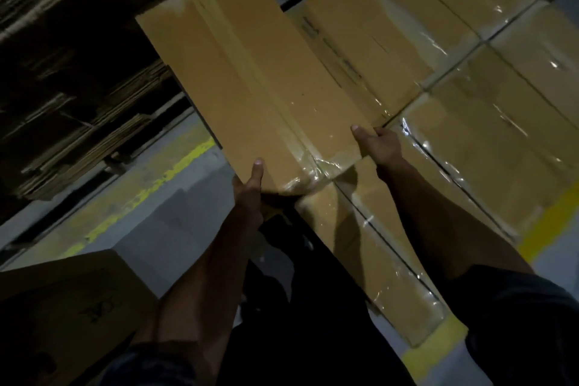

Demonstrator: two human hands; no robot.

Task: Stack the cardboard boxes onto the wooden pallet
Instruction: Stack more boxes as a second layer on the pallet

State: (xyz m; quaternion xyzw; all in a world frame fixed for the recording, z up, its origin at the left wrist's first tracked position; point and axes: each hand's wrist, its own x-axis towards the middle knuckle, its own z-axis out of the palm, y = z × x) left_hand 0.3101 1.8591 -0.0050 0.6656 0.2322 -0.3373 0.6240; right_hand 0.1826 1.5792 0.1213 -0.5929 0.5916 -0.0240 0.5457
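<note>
- Brown cardboard box (250, 78), sealed with clear tape along its top seam, sits in the centre of the frame, held by both hands at its near end.
- Its long axis runs from the lower centre up toward the upper left of centre, the far end pointing away from the person; the taped seam follows the same line.
- Left hand (250, 194) grips the near left corner, thumb laid flat on the top face, fingers hidden underneath.
- Right hand (380, 144) holds the near right edge, thumb on top, fingers curled round the side.
- Dark printing runs along the box's right side face, too blurred to read.
- Stacked boxes (488, 97), taped and glossy, fill the right of the frame in a tight layer; the held box lies just beside or over their left edge, and contact cannot be told.
- Another box (62, 304) at the lower left carries dark lettering, upside down and illegible.
- Flattened cardboard (78, 97) is piled in the upper left.
- Yellow floor lines (150, 191) cross the grey floor.
</note>
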